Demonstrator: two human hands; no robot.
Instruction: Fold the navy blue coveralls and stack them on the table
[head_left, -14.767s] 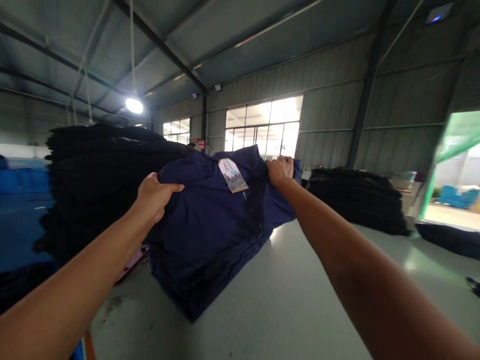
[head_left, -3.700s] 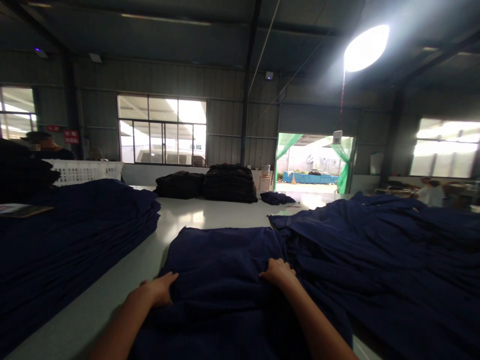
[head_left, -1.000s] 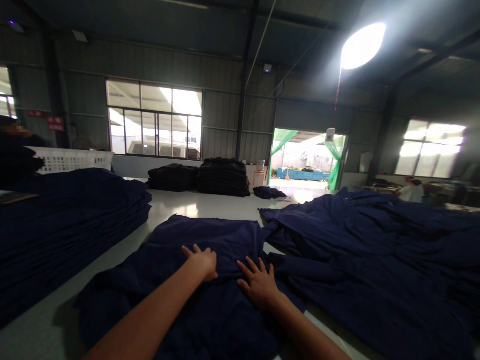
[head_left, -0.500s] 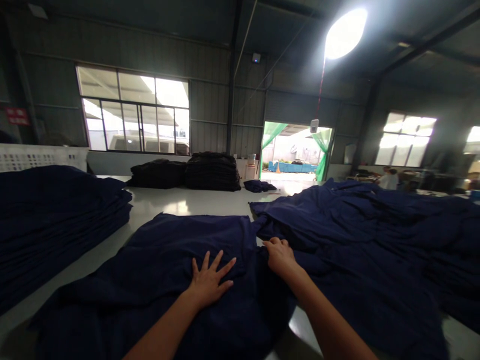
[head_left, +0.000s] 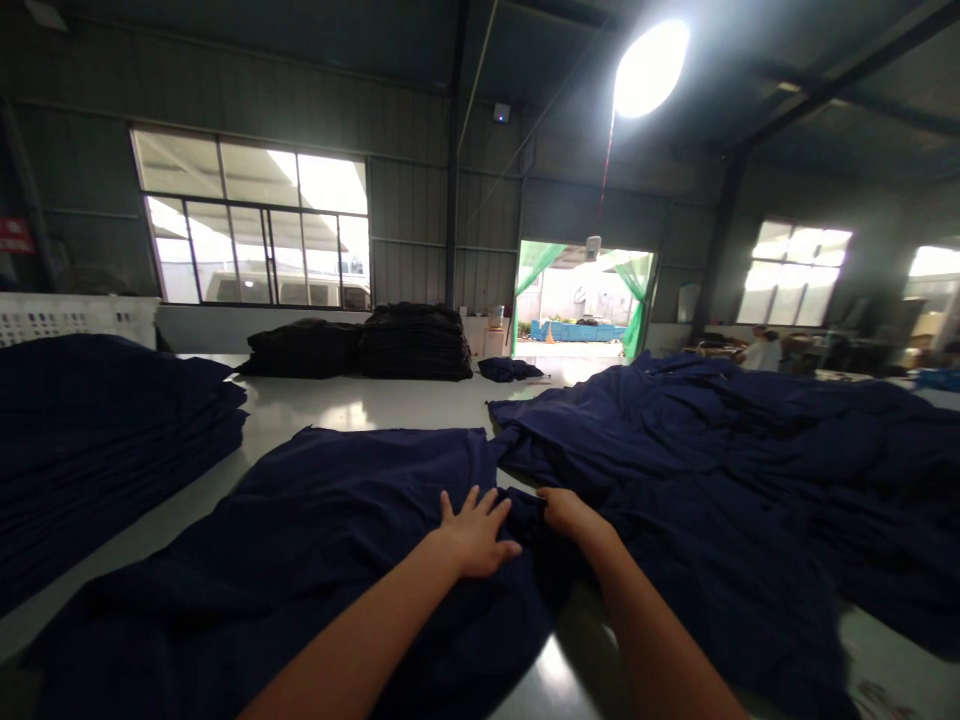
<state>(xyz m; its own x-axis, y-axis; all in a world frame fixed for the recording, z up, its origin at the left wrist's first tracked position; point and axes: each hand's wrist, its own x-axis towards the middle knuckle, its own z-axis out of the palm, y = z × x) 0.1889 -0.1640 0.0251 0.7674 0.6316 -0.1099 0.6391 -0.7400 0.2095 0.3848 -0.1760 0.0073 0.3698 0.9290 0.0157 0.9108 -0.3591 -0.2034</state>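
A piece of dark navy cloth (head_left: 352, 500) lies spread over the table in front of me. Near its right edge, my left hand (head_left: 474, 535) rests with the fingers spread and the palm down. Just to the right, my right hand (head_left: 568, 512) is closed on a bunched part of navy cloth between the spread piece and the big heap; its fingertips are partly hidden. The large rumpled heap of navy cloth (head_left: 705, 450) covers the right side of the table.
A layered stack of navy cloth (head_left: 97, 430) stands at the left, with a white plastic crate (head_left: 82, 318) behind it. Black folded stacks (head_left: 416, 342) and a small navy bundle (head_left: 510, 369) lie at the table's far side. A person (head_left: 763, 350) is in the right background.
My left hand has slid to the right across the cloth, closer to my right hand. The right hand stays closed, and the cloth beside it is more bunched. The view has shifted slightly.
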